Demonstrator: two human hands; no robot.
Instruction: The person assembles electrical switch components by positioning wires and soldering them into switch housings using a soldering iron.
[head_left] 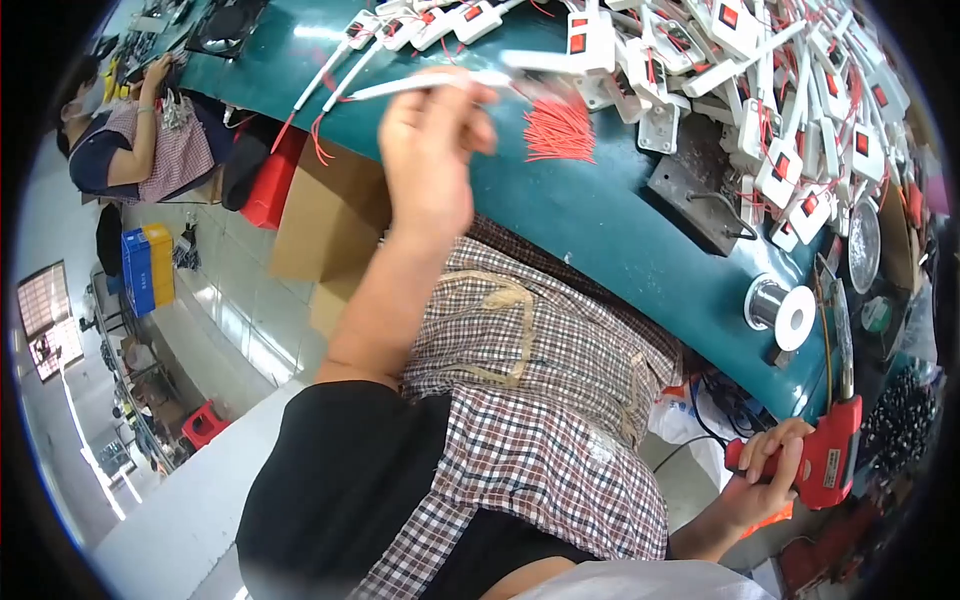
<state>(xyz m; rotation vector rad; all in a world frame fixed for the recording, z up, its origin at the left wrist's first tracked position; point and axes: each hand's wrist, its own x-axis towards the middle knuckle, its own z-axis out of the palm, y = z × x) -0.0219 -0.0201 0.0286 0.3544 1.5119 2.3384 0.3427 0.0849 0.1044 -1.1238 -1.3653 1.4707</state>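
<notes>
- White plastic, slim: a straight tube (385,90) lies left of the pile of short, thin red wires (560,131), the landmark for all places below.
- Left hand (430,140): left of the wire pile, fingers bent over the tube, motion-blurred; I can't say whether they grip it.
- Right hand (770,460): well apart from the wire pile, to its lower right; fingers wrapped round the handle of a red plastic soldering gun (835,455).
- Row of white plastic housings with thin tubes and red leads (400,35): upper left of the wire pile.
- Large heap of white plastic housings with red rocker switches (775,185): right of the wire pile, overlapping at many angles.
- Dark metal block with a bent rod (690,195): lower right of the wire pile.
- White-flanged spool of silvery wire (790,314): farther lower right.
- Green tabletop (600,225): directly under the wire pile.
- Brown cardboard box (330,215): lower left of the wire pile, beside the table edge.
- Co-worker in a checked apron (150,150): far left of the wire pile.
</notes>
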